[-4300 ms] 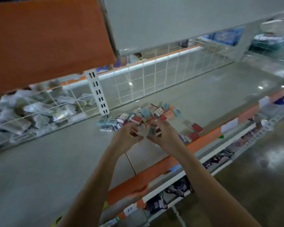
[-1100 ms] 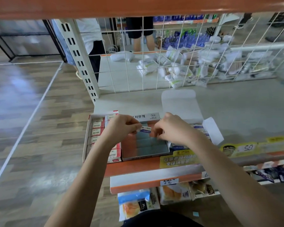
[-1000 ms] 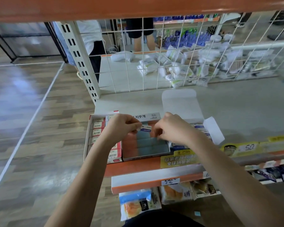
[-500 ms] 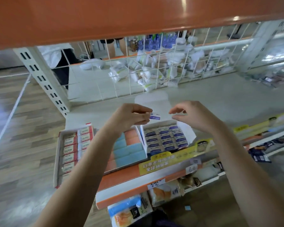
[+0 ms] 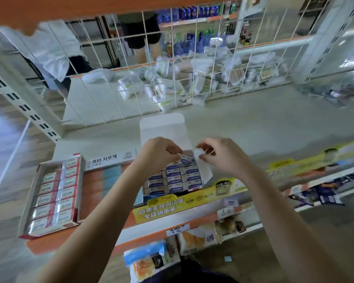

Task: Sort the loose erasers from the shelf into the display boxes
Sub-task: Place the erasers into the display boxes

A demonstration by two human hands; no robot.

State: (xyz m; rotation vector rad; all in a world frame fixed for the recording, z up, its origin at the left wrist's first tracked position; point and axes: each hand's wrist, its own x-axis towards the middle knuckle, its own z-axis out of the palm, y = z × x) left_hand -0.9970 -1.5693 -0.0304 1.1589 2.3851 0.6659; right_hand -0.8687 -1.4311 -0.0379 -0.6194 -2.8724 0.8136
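With left hand [image 5: 159, 152] pinching a blue-labelled eraser [image 5: 186, 159] over the far row of the blue display box [image 5: 173, 178], right hand [image 5: 219, 155] loose and empty beside, best lowered flat, label up, into the gap.

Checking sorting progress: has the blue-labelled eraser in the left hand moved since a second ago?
Yes. The blue-labelled eraser, pinched by the left hand, went from over the orange-and-blue box rightward to the blue-eraser box.

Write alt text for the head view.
A left hand lowers a blue-labelled eraser into an open display box of matching erasers, the right hand hovering beside it. Two more eraser boxes sit to the left.
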